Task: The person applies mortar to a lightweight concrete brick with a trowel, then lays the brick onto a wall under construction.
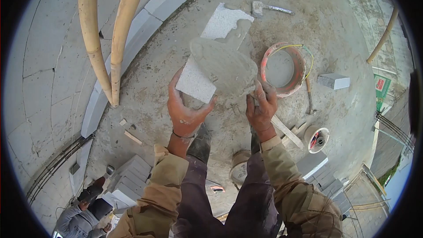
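Observation:
My left hand (pixel 190 113) grips the lower end of a white block (pixel 196 79), thumb and fingers on opposite sides. My right hand (pixel 263 105) is closed at the near right edge of a wide, mortar-covered blade, which looks like a trowel (pixel 227 67); its handle is hidden. The blade lies across the block and covers part of it. Beyond it, another pale slab (pixel 222 21) with a ragged patch of wet mortar (pixel 240 33) shows on the floor.
Right of the hands stands a round bucket (pixel 264 64) with a red rim. A hammer (pixel 259 9), a second hammer (pixel 309 94), a grey block (pixel 333 81) and a small pail (pixel 318 139) lie around. Bamboo poles (pixel 91 31) rise at left; another person (pixel 83 216) is at lower left.

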A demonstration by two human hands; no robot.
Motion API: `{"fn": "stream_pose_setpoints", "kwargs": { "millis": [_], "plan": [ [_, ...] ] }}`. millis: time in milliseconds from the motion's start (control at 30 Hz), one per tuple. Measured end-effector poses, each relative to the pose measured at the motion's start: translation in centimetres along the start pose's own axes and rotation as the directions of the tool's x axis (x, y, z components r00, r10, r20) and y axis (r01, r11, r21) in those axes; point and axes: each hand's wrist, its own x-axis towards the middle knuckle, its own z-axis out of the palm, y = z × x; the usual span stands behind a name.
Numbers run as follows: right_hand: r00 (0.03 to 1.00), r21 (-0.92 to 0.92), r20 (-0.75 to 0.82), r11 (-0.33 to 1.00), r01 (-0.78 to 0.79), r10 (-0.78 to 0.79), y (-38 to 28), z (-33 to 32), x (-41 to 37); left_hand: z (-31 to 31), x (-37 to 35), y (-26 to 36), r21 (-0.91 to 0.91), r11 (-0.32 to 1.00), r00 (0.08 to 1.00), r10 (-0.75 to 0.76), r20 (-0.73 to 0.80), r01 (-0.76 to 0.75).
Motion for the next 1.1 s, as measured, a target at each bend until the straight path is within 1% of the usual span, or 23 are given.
{"fn": "stream_pose_setpoints", "kwargs": {
  "millis": [67,100,167,300,333,400,433,467,500,533,600,667,733,767,800,867,900,933,967,1000,1033,1067,1100],
  "plan": [
    [0.998,-0.041,0.054,0.999,0.017,-0.015,-0.9,-1.6,-2.0,-0.1,0.1,-0.6,-0.02,1.0,1.0,-0.021,0.015,0.022],
    [0.998,-0.042,0.061,0.999,0.019,-0.016,-1.6,-2.6,-2.9,-0.1,0.1,-0.9,-0.08,0.997,1.0,-0.005,0.031,0.007],
    [0.984,-0.131,0.169,0.99,-0.041,0.063,-3.3,-4.9,-4.0,-0.2,0.3,-0.9,-0.143,0.99,0.999,0.011,0.043,-0.005],
    [0.965,-0.208,0.246,0.978,-0.036,0.088,-5.4,-8.6,-5.4,0.0,0.4,-0.6,-0.03,0.999,0.999,0.032,0.001,-0.032],
    [0.96,-0.179,0.26,0.982,-0.061,0.107,-5.6,-9.3,-5.8,0.0,0.4,-0.7,0.014,0.999,0.999,0.047,-0.013,-0.046],
    [0.949,-0.167,0.275,0.979,-0.114,0.157,-5.8,-10.8,-6.8,0.0,0.2,-0.7,-0.026,1.0,1.0,0.01,-0.013,-0.011],
    [0.946,-0.197,0.267,0.971,-0.133,0.184,-5.6,-11.6,-7.4,0.0,0.0,-0.8,-0.056,0.998,0.999,-0.027,-0.018,0.026],
    [0.929,-0.233,0.276,0.955,-0.184,0.246,-5.0,-12.4,-7.9,-0.1,-0.1,-1.4,-0.001,1.0,1.0,0.006,-0.004,-0.006],
    [0.908,-0.263,0.285,0.936,-0.235,0.309,-4.3,-13.1,-8.6,-0.1,-0.3,-1.6,-0.019,1.0,1.0,-0.003,0.027,0.003],
    [0.904,-0.288,0.272,0.924,-0.252,0.331,-2.9,-13.7,-9.5,-0.1,-0.4,-1.7,-0.005,1.0,1.0,-0.016,0.004,0.016],
    [0.82,-0.417,0.235,0.817,-0.399,0.521,1.1,-14.4,-10.8,-0.2,-0.4,-2.1,0.003,1.0,1.0,-0.031,-0.005,0.031],
    [0.603,-0.602,0.239,0.603,-0.523,0.761,5.6,-14.1,-10.1,-0.4,-0.7,-2.5,0.13,0.991,1.0,0.016,-0.016,-0.014],
    [0.454,-0.735,0.252,0.474,-0.485,0.855,10.4,-12.5,-6.6,-0.3,-0.8,-2.8,0.131,0.991,1.0,0.011,-0.019,-0.009],
    [0.463,-0.769,0.274,0.481,-0.421,0.843,13.0,-11.3,-5.0,-0.4,-0.9,-3.0,0.141,0.99,0.999,0.009,-0.044,-0.003],
    [0.472,-0.796,0.299,0.489,-0.356,0.83,15.4,-9.6,-3.6,-0.8,-0.9,-3.4,0.259,0.964,0.996,0.074,-0.053,-0.057],
    [0.636,-0.77,0.333,0.59,-0.244,0.697,19.4,-5.5,-1.6,-0.9,-0.9,-3.4,0.306,0.949,0.994,0.098,-0.054,-0.077],
    [0.691,-0.78,0.405,0.621,-0.081,0.599,19.7,-3.7,0.1,-0.9,-0.9,-3.4,0.35,0.933,0.99,0.12,-0.071,-0.088],
    [0.723,-0.771,0.485,0.63,0.089,0.491,19.3,-2.3,1.3,-1.1,-1.1,-3.5,0.355,0.931,0.992,0.114,-0.062,-0.085],
    [0.72,-0.772,0.483,0.63,0.083,0.497,19.0,-1.3,1.0,-1.3,-1.0,-3.7,0.453,0.884,0.985,0.162,-0.063,-0.117],
    [0.675,-0.779,0.575,0.561,0.28,0.463,18.5,-0.6,0.1,-1.5,-1.1,-3.7,0.547,0.826,0.977,0.203,-0.061,-0.137],
    [0.611,-0.746,0.66,0.473,0.469,0.436,18.1,-0.5,-0.8,-1.7,-1.3,-3.8,0.55,0.825,0.98,0.193,-0.056,-0.131],
    [0.529,-0.657,0.738,0.623,0.423,0.419,18.6,-1.9,-1.9,-1.8,-1.5,-4.0,0.564,0.815,0.977,0.206,-0.064,-0.135],
    [0.515,-0.658,0.74,0.627,0.417,0.433,18.8,-3.0,-3.7,-1.7,-1.4,-4.1,0.575,0.806,0.971,0.224,-0.078,-0.14]
  ]
}}
